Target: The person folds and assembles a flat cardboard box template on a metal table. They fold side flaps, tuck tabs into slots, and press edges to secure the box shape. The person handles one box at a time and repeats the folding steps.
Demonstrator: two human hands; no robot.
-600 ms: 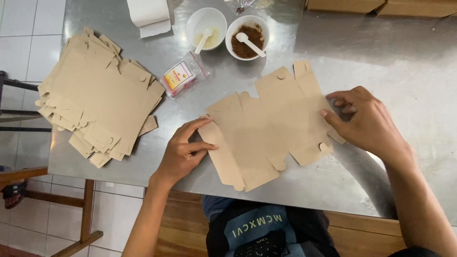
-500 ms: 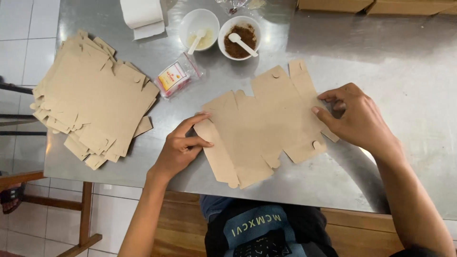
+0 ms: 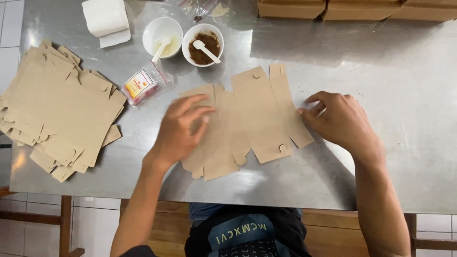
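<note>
While the flat cardboard blank (image 3: 247, 119) lies between them, left hand (image 3: 181, 131) and right hand (image 3: 340, 121) press it, released

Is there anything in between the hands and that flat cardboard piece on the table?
Nothing visible. The left hand lies flat on the cardboard cutout, and the right hand touches its right edge with its fingertips. The bowls and packet sit farther back.

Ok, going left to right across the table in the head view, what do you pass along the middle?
Stack of flat cardboard blanks → small clear packet with a red and yellow label → left hand → unfolded cardboard box blank → right hand
</note>
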